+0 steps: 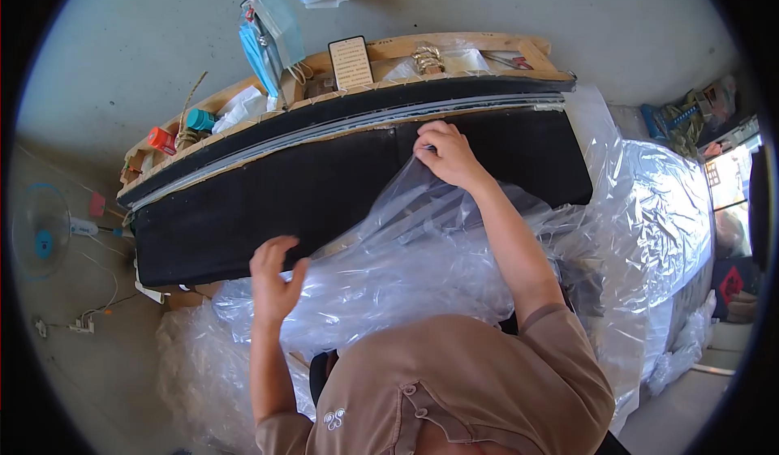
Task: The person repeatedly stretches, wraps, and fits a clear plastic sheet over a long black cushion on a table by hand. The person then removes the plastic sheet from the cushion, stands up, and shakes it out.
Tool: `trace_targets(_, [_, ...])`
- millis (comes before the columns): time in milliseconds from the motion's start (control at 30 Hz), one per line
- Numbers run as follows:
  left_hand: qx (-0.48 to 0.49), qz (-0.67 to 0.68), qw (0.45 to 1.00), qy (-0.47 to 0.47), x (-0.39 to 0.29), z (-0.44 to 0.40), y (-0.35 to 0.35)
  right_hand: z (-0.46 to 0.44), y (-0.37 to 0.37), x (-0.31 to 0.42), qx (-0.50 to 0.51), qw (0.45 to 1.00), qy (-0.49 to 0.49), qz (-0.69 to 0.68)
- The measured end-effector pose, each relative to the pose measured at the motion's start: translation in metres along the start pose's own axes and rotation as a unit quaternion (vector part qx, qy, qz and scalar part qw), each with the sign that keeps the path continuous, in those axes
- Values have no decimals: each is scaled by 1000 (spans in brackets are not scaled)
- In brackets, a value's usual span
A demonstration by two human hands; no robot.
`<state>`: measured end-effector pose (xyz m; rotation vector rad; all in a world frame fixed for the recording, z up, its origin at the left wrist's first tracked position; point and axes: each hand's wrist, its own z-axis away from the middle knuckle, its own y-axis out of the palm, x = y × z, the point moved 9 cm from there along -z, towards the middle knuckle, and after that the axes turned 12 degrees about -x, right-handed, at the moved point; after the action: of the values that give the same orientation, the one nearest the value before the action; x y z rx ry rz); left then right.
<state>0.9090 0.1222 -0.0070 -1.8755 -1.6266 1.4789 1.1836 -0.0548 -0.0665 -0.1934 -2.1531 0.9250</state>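
A large crumpled sheet of clear plastic film (389, 268) lies over my lap and the front of a long black padded surface (268, 203). My right hand (450, 153) is closed on the film, pulling one corner up to a peak close to the back edge of the black surface. Over the left front part of that surface is my left hand (277, 276), fingers apart and holding nothing. It is beside the film's left edge; whether it touches the film I cannot tell.
Behind the black surface, a wooden tray (398, 47) holds a phone (350, 62), a teal-lidded container (200, 119) and a red-capped container (161, 139). Blue face masks (260, 49) hang above. A fan (42, 240) is at left; more film (657, 220) piles at right.
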Motion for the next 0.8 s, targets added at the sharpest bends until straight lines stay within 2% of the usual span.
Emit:
trace_targets(100, [14,-9,999,42,-24,-16,30,0,-10,-3,-29,998,-5,-51])
trace_targets(167, [3,1,996,91,-30,-21,51,5,-21,-23,-67,966,158,-195])
trace_targets(233, [9,31,997,75,-31,-29,63,6,-30,-32,-85,954,175,-229])
trace_targets(300, [80,149,968,-183,1,-27,86,11,-37,-61,-135,931,247,-234])
trace_targets(333, [64,178,970,-153,-5,-32,88,12,-40,-68,-142,930,247,-230])
trace_targets(400, [29,113,993,-4,-43,-50,79,13,-47,-78,-161,937,257,-171])
trace_targets(433, [76,83,994,-7,-47,-53,88,12,-46,-81,-161,937,261,-168])
trace_targets(500, [29,62,998,15,-38,-56,98,7,-67,-63,-264,952,152,-24])
trace_targets(533, [26,11,999,-40,-23,-54,96,7,-76,-55,-259,956,119,72])
trace_targets(567, [23,2,999,-49,-11,-46,90,10,-89,-46,-264,953,100,111])
trace_targets(600, [17,-8,998,-59,0,-31,81,15,-95,-21,-203,971,57,113])
trace_targets(633, [49,-20,997,-53,0,-10,74,28,-96,6,-137,984,13,112])
trace_targets(667, [92,-20,985,-143,10,17,70,48,-87,23,-75,993,-27,93])
trace_targets(700, [194,-36,961,-195,16,52,74,68,-76,39,-13,997,-46,65])
trace_targets(733, [276,-1,938,-210,16,81,83,88,-65,49,13,995,-87,49])
trace_targets(800, [284,-20,944,-165,12,97,80,101,-59,53,-37,993,-98,51])
